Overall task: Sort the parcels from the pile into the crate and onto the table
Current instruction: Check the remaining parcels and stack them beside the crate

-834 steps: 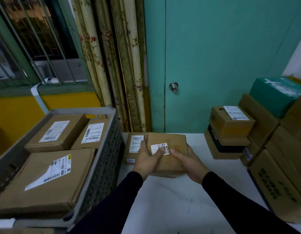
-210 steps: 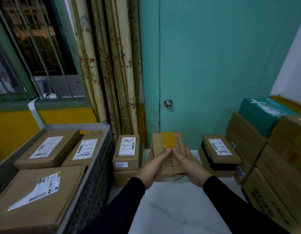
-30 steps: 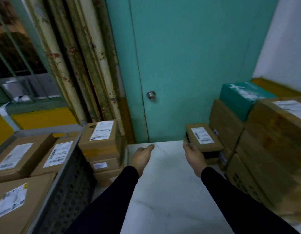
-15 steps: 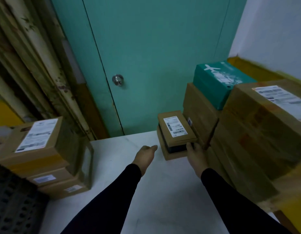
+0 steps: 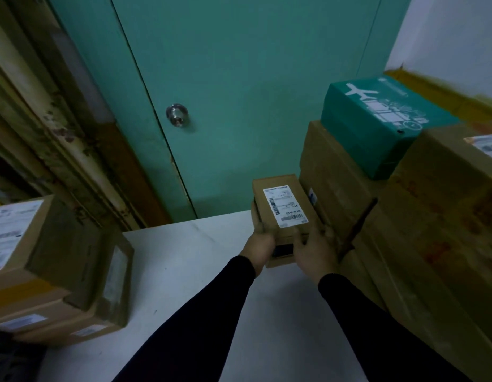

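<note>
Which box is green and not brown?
The green box with white pictures, sitting on top of the pile at the right. Every other box there is plain brown cardboard.

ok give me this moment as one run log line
step: picking next parcel | left hand: grips small labelled parcel | right hand: grips it too | source: pile | table: sorted stack left

Person, seen from the head camera: two forearms and two bare hands. Left hand (image 5: 260,245): no glove, no ring or watch visible. Right hand (image 5: 313,250): likewise bare. Left sleeve (image 5: 203,318): long, black, plain, close-fitting, ending at the wrist. Right sleeve (image 5: 369,326): matching black, plain, no visible cuff markings, buttons or logos.
</note>
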A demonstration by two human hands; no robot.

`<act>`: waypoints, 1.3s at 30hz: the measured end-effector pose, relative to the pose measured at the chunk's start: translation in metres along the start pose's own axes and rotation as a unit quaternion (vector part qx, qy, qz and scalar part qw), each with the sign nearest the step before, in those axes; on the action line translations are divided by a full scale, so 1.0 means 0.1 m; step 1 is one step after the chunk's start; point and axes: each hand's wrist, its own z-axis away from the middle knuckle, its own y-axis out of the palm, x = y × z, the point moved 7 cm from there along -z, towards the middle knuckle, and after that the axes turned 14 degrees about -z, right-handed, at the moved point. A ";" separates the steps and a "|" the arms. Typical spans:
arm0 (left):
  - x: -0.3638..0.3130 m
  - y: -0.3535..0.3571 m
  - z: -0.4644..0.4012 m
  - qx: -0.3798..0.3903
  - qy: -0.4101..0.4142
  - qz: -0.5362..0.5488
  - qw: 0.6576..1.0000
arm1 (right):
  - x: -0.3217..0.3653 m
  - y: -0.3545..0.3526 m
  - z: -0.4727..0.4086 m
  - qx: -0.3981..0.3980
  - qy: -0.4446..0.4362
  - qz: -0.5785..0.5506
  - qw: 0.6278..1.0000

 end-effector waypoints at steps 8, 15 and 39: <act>0.24 -0.24 -0.07 -0.063 -0.028 0.059 0.996 | -0.06 0.04 0.03 -0.016 0.092 -0.088 0.992; 0.18 -0.73 0.31 -0.023 0.011 0.138 0.990 | 0.41 -0.01 0.37 0.098 0.085 -0.423 0.897; 1.29 -2.12 2.22 -0.104 0.097 0.132 0.981 | 1.48 0.70 2.52 0.340 0.065 -0.494 0.797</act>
